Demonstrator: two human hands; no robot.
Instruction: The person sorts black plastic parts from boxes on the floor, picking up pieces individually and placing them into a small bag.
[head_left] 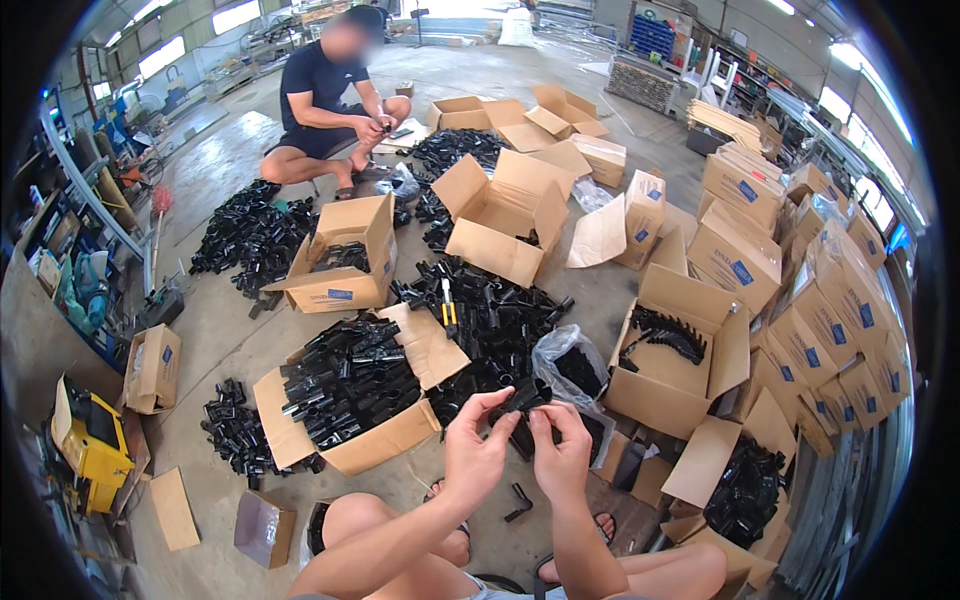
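Observation:
In front of me, above the floor, I hold a black tubular fitting (524,397) between both hands. My left hand (476,447) closes its thumb and fingers on one side of it. The fingertips of my right hand (560,452) pinch its other side. Just beyond lies a heap of similar black fittings (510,318), with a yellow-handled tool (448,312) on top. A clear plastic bag (556,346) holding black parts sits by the heap. One loose black fitting (518,503) lies on the floor below my hands.
An open carton (378,446) heaped with fittings stands to the left. Another open carton (650,404) at the right holds a row of them. Closed cartons (830,325) are stacked far right. A co-worker (325,95) squats at the back, handling a small part. A yellow case (95,455) stands far left.

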